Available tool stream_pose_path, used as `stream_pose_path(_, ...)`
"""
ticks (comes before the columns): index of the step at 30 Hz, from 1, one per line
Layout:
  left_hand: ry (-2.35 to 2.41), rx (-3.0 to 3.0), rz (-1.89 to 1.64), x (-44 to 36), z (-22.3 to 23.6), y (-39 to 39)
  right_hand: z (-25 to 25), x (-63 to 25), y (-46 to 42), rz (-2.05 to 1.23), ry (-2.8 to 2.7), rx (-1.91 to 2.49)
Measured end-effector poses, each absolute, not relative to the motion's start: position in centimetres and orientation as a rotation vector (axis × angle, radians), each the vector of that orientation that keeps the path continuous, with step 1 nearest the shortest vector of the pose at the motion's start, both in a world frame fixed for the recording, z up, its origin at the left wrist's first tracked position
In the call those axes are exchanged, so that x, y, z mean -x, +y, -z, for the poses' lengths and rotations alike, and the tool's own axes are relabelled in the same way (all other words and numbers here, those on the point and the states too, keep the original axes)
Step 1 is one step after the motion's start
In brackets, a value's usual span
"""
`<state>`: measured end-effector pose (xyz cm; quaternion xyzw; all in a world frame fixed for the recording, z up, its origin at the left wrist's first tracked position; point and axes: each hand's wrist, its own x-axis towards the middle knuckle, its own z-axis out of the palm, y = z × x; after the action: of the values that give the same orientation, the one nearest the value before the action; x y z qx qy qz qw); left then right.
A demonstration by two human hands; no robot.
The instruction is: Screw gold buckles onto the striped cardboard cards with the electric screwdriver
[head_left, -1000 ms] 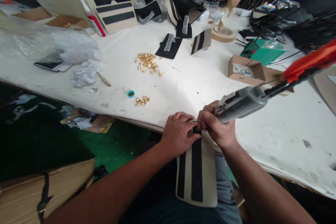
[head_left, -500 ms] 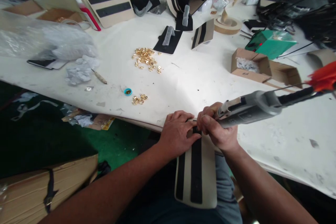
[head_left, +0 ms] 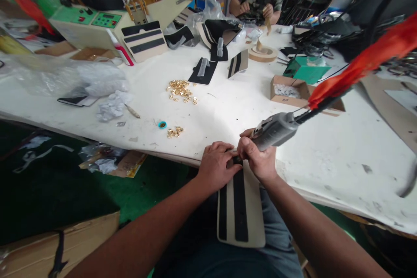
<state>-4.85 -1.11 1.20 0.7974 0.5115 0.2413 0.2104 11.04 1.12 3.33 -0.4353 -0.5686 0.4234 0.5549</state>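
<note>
A beige panel with black strips slopes from my lap to the table edge. My left hand grips its far end, fingers bent over it and thumb pressed on a black strip. My right hand is wrapped round a grey power screwdriver, tilted with its front end toward the panel. The driver's tip is hidden by my fingers. Between my hands a small dark fitting shows on the strip, partly covered. Beyond my left hand lie a few gold-coloured metal fittings and a small blue cap.
A larger pile of gold fittings lies farther back, near black and beige pieces. Right of them are a tape roll, a cardboard box and a green box. An awl lies left. Another person sits opposite.
My view has tilted up, showing more of the far side and the people there. The screwdriver's rear end and red-wrapped cord have swung and look steeper. Both hands stay at the panel's far end.
</note>
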Motion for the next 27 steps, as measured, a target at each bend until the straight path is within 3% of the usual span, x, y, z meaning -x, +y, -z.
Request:
stream_pose_path(12, 1.468, -2.175, -0.713, 4.6, -1.1, -1.5, -7.4, -16.4, 1.0, -0.895, -0.858, 1.063)
stream_pose_path(19, 1.458, -2.203, -0.739, 4.8, -1.1, -1.4, -4.2, -24.9, 2.2, -0.756, -0.672, 1.258)
stream_pose_path(27, 1.455, -2.207, -0.765, 5.0, -1.2, -1.4, -1.7, -28.5, -0.5, -0.457, -0.818, 1.584)
